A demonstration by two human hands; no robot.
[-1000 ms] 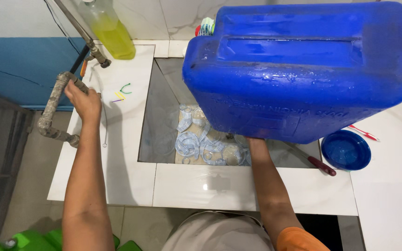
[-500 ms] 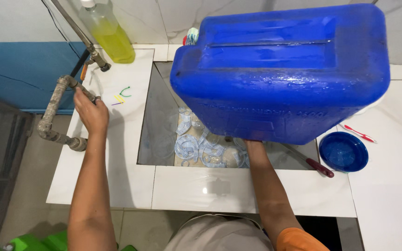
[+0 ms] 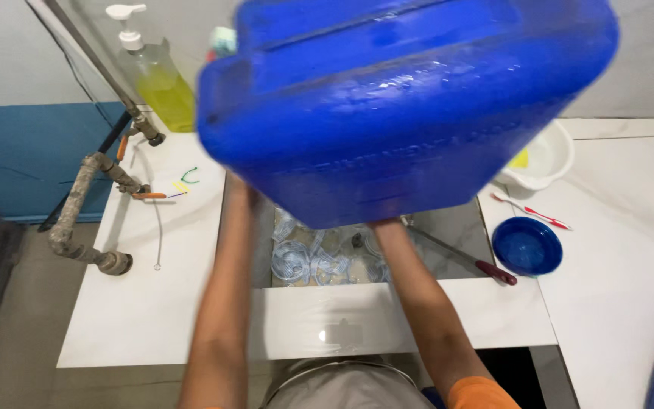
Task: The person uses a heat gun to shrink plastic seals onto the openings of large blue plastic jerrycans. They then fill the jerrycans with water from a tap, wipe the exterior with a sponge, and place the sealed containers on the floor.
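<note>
While two hands lift, one blue jerrycan [image 3: 410,106], one sink [image 3: 448,235]

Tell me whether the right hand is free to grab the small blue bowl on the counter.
Probably not: the right hand is under the big blue jerrycan, holding it up over the sink. The blue bowl itself lies unobstructed.

A white tiled tabletop [image 3: 160,318] carries a yellow soap pump bottle [image 3: 162,87] left of the hands [image 3: 387,227]; right of them lie a blue bowl [image 3: 527,245], a red toothbrush [image 3: 531,212] and a white basin [image 3: 543,159].
</note>
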